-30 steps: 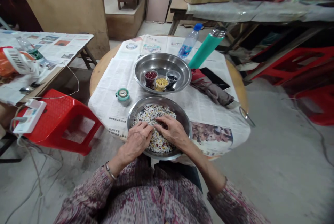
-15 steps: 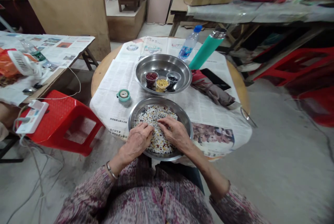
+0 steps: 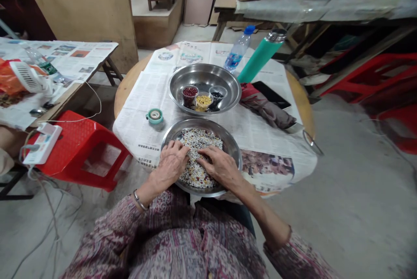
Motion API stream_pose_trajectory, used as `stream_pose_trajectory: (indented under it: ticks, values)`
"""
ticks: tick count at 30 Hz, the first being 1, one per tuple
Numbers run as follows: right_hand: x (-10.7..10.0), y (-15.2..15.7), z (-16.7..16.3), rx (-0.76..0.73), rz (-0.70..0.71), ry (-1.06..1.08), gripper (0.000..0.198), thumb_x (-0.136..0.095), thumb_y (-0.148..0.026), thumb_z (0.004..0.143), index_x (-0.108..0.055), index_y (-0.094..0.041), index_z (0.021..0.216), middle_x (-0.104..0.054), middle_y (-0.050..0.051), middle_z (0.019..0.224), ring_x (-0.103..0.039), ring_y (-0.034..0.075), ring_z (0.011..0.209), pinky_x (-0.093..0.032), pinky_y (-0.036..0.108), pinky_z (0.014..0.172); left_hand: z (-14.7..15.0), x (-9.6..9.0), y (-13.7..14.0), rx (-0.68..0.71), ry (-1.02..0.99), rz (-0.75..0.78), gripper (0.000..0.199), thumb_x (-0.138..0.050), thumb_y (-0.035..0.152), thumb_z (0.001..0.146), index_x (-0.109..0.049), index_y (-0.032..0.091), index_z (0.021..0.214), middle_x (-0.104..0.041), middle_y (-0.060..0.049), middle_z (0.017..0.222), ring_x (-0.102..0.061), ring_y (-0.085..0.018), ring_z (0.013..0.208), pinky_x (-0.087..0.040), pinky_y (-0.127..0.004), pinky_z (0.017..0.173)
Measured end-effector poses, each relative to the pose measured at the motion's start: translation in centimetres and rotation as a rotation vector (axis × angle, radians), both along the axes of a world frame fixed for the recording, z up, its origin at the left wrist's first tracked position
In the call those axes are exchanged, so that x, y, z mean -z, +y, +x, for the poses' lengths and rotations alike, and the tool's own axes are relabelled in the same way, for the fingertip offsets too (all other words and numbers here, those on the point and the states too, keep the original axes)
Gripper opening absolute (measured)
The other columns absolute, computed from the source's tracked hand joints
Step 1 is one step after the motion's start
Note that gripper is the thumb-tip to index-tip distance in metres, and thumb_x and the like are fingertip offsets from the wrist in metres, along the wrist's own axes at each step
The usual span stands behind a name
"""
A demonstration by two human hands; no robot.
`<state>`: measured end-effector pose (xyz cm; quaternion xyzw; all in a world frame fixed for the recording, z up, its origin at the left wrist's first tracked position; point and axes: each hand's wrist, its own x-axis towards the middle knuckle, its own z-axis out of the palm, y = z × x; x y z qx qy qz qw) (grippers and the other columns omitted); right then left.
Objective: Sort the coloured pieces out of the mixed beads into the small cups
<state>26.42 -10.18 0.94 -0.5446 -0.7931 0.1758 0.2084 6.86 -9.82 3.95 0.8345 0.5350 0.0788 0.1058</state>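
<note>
A steel basin (image 3: pixel 235 151) in front of me holds a layer of white grains mixed with dark, red and yellow beans (image 3: pixel 202 138). My left hand (image 3: pixel 174 159) rests over the left side of the grains, fingers bent down and slightly apart. Across from it, my right hand (image 3: pixel 221 166) touches the grains, its thumb apart from the forefinger; no held thing shows. Behind stands a second steel basin (image 3: pixel 208 70) with three clear cups: red beans (image 3: pixel 190 92), yellow beans (image 3: pixel 203 102) and black beans (image 3: pixel 217 94). Some loose dark beans lie around the cups.
Newspaper (image 3: pixel 137 109) covers the round table. On it are a green tape roll (image 3: pixel 154 116), a water bottle (image 3: pixel 235 53), a teal flask (image 3: pixel 262 55), a folded umbrella (image 3: pixel 270 109) and a dark flat device (image 3: pixel 272 96). A red stool (image 3: pixel 81 149) bearing a power strip (image 3: pixel 42 144) stands left.
My left hand has shifted left and slightly up, its fingers now more spread. The right hand stays nearly in place over the grains. The camera view has tilted slightly down.
</note>
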Motion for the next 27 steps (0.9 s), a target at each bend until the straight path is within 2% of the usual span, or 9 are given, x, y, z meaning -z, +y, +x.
stream_pose_trajectory:
  ticks: [6, 10, 13, 17, 20, 23, 27]
  values:
    - [0.2, 0.0, 0.1, -0.005, -0.001, 0.02, 0.018, -0.063, -0.026, 0.091, -0.07, -0.02, 0.107, -0.072, 0.008, 0.104, -0.068, 0.023, 0.099, -0.053, 0.036, 0.09, -0.1, -0.7, -0.7, 0.075, 0.021, -0.044, 0.014, -0.052, 0.019, 0.099, -0.065, 0.017, 0.102, -0.066, -0.007, 0.105, -0.058, -0.023, 0.101, -0.048, -0.038, 0.092]
    - [0.2, -0.1, 0.1, -0.006, 0.003, 0.033, 0.018, -0.061, -0.027, 0.092, -0.069, -0.021, 0.106, -0.071, 0.008, 0.102, -0.068, 0.022, 0.098, -0.054, 0.036, 0.09, -0.3, -1.2, -1.1, 0.132, -0.006, -0.04, 0.011, -0.054, 0.019, 0.098, -0.065, 0.018, 0.098, -0.064, -0.006, 0.1, -0.058, -0.022, 0.1, -0.049, -0.038, 0.094]
    - [0.0, -0.1, 0.2, -0.002, 0.044, 0.045, 0.027, -0.063, -0.03, 0.09, -0.067, -0.021, 0.115, -0.068, 0.009, 0.11, -0.064, 0.025, 0.108, -0.054, 0.04, 0.096, -0.3, -1.2, -0.7, 0.127, -0.046, -0.034, 0.01, -0.06, 0.021, 0.095, -0.064, 0.019, 0.104, -0.063, -0.006, 0.107, -0.056, -0.023, 0.106, -0.05, -0.039, 0.096]
    - [0.0, 0.3, 0.5, 0.041, 0.127, -0.029, 0.051, -0.07, -0.035, 0.082, -0.059, -0.021, 0.131, -0.058, 0.013, 0.134, -0.052, 0.033, 0.125, -0.05, 0.05, 0.104, -0.1, -0.5, 0.5, 0.063, -0.058, 0.029, 0.05, -0.072, 0.028, 0.087, -0.054, 0.02, 0.132, -0.052, -0.012, 0.137, -0.048, -0.03, 0.125, -0.049, -0.045, 0.101]
    - [0.3, 0.9, 0.8, 0.04, 0.126, -0.065, 0.058, -0.071, -0.037, 0.081, -0.056, -0.021, 0.135, -0.054, 0.014, 0.14, -0.049, 0.035, 0.126, -0.05, 0.053, 0.102, 0.1, 0.2, 1.5, 0.06, -0.053, 0.028, 0.062, -0.074, 0.037, 0.086, -0.048, 0.019, 0.14, -0.048, -0.014, 0.142, -0.045, -0.033, 0.128, -0.049, -0.047, 0.102]
    - [0.8, 1.6, 0.9, -0.004, 0.1, -0.049, 0.05, -0.071, -0.037, 0.082, -0.062, -0.02, 0.129, -0.059, 0.014, 0.134, -0.052, 0.034, 0.123, -0.05, 0.051, 0.102, 0.2, 0.7, 2.5, 0.089, -0.061, -0.003, 0.052, -0.071, 0.036, 0.088, -0.053, 0.019, 0.134, -0.054, -0.012, 0.133, -0.051, -0.031, 0.12, -0.051, -0.046, 0.1]
    - [1.2, 2.2, 0.4, -0.047, 0.073, 0.028, 0.028, -0.065, -0.03, 0.087, -0.069, -0.019, 0.112, -0.065, 0.013, 0.119, -0.058, 0.03, 0.114, -0.051, 0.046, 0.099, 0.2, 1.4, 3.4, 0.14, -0.119, -0.003, 0.027, -0.063, 0.021, 0.091, -0.061, 0.018, 0.118, -0.059, -0.009, 0.116, -0.056, -0.025, 0.113, -0.049, -0.043, 0.105]
